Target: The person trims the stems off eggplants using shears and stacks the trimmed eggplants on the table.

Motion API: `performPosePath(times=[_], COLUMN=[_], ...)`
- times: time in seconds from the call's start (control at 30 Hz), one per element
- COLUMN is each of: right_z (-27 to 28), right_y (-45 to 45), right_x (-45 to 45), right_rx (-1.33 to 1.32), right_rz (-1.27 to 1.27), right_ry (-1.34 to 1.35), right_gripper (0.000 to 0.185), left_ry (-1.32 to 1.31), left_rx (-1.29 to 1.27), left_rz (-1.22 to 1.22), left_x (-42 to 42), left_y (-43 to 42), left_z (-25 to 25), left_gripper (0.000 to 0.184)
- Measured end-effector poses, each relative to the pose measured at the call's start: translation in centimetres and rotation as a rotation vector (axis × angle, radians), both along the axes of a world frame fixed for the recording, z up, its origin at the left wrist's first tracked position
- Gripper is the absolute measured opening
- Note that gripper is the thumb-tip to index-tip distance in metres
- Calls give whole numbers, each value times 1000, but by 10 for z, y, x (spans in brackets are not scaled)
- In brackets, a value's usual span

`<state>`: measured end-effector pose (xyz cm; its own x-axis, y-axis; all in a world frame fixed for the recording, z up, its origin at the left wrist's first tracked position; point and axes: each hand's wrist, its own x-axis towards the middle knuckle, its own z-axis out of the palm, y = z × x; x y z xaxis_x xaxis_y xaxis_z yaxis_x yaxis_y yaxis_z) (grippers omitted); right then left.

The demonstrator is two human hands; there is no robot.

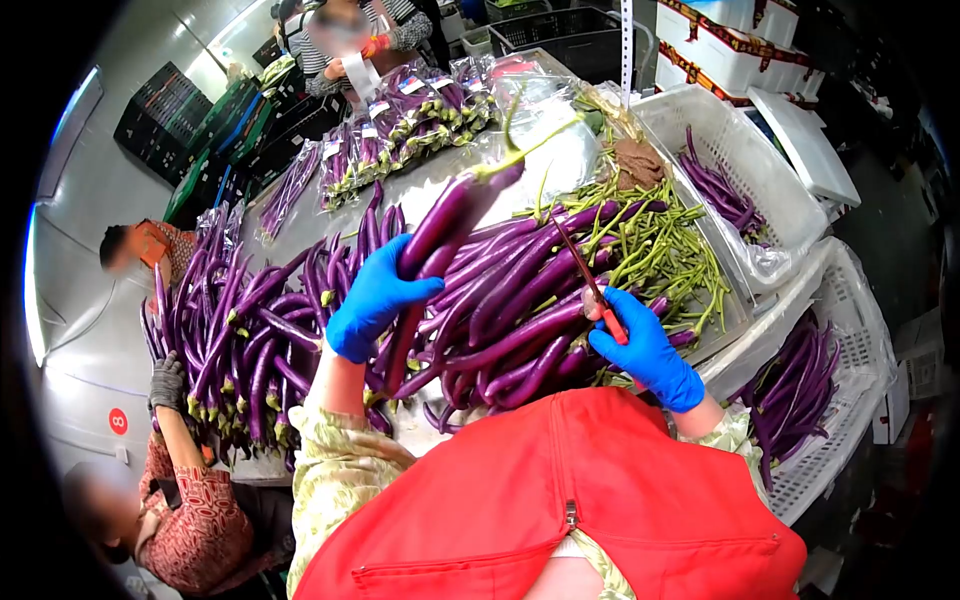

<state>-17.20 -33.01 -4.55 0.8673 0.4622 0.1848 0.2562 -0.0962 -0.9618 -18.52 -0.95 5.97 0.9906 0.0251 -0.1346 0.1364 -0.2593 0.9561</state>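
In a blue glove, my left hand [375,300] is closed round a long purple eggplant [445,220], lifted above the pile with its green stem end pointing up and away. A second eggplant seems to lie alongside it in the grip. My right hand [650,350], also gloved in blue, is wrapped round the red handle of a small knife [583,262], whose thin blade points up and left. Beneath both hands a heap of loose eggplants [520,290] covers the table. Cut green stems [670,245] lie piled just beyond the knife.
Bagged eggplants [405,125] lie at the table's far end. White crates [800,215] with eggplants stand along the right side, near foam boxes [730,45]. A co-worker's grey-gloved hand [166,382] touches the eggplants at left. Other people stand at the far end and far left.
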Motion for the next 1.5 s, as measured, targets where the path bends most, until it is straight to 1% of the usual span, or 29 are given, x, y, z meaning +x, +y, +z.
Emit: performPosePath(times=[0.03, 0.07, 0.13, 0.17, 0.27, 0.33, 0.37, 0.47, 0.5, 0.63, 0.73, 0.83, 0.93, 1.03, 1.13, 1.17, 1.2, 1.23, 1.27, 1.33, 1.37, 1.47, 1.5], right_z=[1, -1, -7, 2, -6, -1, 2, 10, 12, -4, -10, -10, -7, -1, -2, 7, -1, -5, -7, -1, 2, 9, 8], right_y=[2, 5, 9, 12, 18, 21, 22, 25, 25, 24, 22, 20, 23, 22, 15, 9, 2, -8, -18, -32, -35, -33, -30], right_x=[2, 4, 9, 8, 15, 17, 18, 20, 22, 25, 26, 27, 25, 22, 21, 17, 20, 24, 28, 29, 31, 35, 37], right_rx=[7, 10, 12, -13, -26, -33, -36, -47, -39, 25, 126, 53, 36, -69, -40, -69, -35, -82, -130, -251, -301, -414, -385], right_rz=[5, -5, -28, -40, -89, -101, -108, -88, -65, -41, -29, -29, -112, -131, -187, -207, -219, -244, -271, -306, -287, -270, -253], right_ry=[38, 36, 35, 46, 15, -29, -51, -83, -55, 11, 85, 30, -29, -45, -58, -74, -158, -264, -370, -348, -368, -528, -552], right_gripper=[33, 39, 53, 54, 56, 57, 57, 56, 57, 53, 53, 52, 50, 37, 29, 32, 38, 41, 44, 45, 43, 39, 37], left_ry=[15, 2, 11, 23, 59, 78, 27, 79, 96, 88, 76, 96, 88, 85, 103, 109, 115, 120, 115, 111, 85, 46, -60], left_rx=[-7, 47, -19, -26, -31, -20, -31, 20, 73, 25, 27, 72, 71, 97, -17, -59, -99, -142, -95, -2, 15, 183, 266], left_rz=[-28, -30, -46, -47, -61, -80, -103, -146, -157, -157, -152, -156, -163, -164, -159, -144, -125, -106, -88, -60, -41, -81, -109], left_x=[-6, -12, -18, -20, -24, -26, -25, -27, -27, -28, -27, -28, -29, -29, -34, -36, -39, -43, -46, -51, -54, -56, -59], left_y=[-2, -10, -19, -22, -31, -37, -35, -41, -41, -47, -48, -52, -52, -49, -42, -39, -36, -33, -29, -25, -25, -25, -24], left_z=[0, 6, 7, 7, 7, 6, -5, -6, -7, -8, -11, -7, -10, -17, -19, -18, -16, -14, -12, -9, -9, -9, -16], left_gripper=[59, 61, 62, 63, 64, 64, 61, 61, 60, 61, 62, 63, 64, 66, 67, 67, 67, 68, 69, 72, 72, 71, 65])
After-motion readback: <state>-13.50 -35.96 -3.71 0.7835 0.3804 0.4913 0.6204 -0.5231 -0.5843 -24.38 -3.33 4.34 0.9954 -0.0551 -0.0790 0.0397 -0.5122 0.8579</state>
